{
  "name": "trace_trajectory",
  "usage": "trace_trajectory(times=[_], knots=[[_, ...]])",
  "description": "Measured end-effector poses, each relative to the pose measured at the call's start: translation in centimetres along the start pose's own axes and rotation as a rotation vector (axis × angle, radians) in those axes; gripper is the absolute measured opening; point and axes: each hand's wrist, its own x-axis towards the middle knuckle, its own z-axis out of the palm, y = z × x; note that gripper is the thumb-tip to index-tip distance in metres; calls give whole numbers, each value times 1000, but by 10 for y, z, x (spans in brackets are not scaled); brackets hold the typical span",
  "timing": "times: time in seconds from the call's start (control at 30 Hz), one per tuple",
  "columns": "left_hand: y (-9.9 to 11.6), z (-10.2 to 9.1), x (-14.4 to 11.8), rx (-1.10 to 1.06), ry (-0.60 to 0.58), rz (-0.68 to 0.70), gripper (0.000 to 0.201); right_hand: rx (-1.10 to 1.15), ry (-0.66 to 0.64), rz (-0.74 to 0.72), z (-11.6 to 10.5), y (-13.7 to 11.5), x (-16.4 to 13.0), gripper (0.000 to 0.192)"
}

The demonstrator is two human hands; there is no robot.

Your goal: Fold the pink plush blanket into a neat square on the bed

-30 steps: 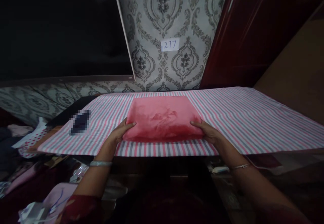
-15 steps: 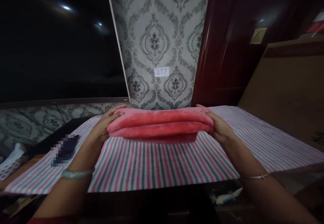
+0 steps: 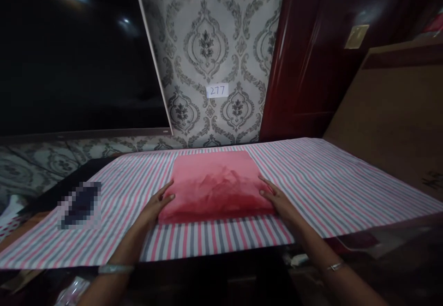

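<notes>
A folded red-pink plush cloth (image 3: pixel 216 183) lies on a striped tablecloth (image 3: pixel 332 181), its top lighter at the far side and darker and rumpled nearer me. At its left edge rests my left hand (image 3: pixel 154 207), thumb over the border and a finger stretched out beside it. My right hand (image 3: pixel 278 200) touches the opposite edge in the same way, thumb and fingers apart. Neither hand is wrapped round the cloth. The outer fingers of both hands are partly hidden.
A dark blurred-out object (image 3: pixel 81 204) lies on the left of the tablecloth. Behind the table are a large black screen (image 3: pixel 76 61), patterned wallpaper (image 3: pixel 207 43) with a "277" label (image 3: pixel 217 90), and a dark red door (image 3: pixel 311 66). A cardboard box (image 3: pixel 391 121) stands at the right.
The folded cloth has come down from the air onto the tablecloth and now shows its broad top face. Both hands have lowered with it, their grip loosened along its sides.
</notes>
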Motion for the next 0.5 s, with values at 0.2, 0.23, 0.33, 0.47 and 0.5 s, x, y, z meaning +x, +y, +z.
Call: trace_trajectory(times=[0.2,0.23,0.33,0.47,0.5], knots=[[3,-7,4,332,49,141,85,-444,6,-169,-19,-9,2,68],[8,-1,3,474,103,239,81,-574,42,-261,-15,-15,3,67],[25,36,-4,864,99,585,63,-913,60,-550,16,-30,4,64],[30,87,-12,1187,-80,627,62,-1271,-106,-522,67,-34,5,58],[27,93,-12,1235,-88,585,65,-1336,-128,-482,74,-31,5,59]])
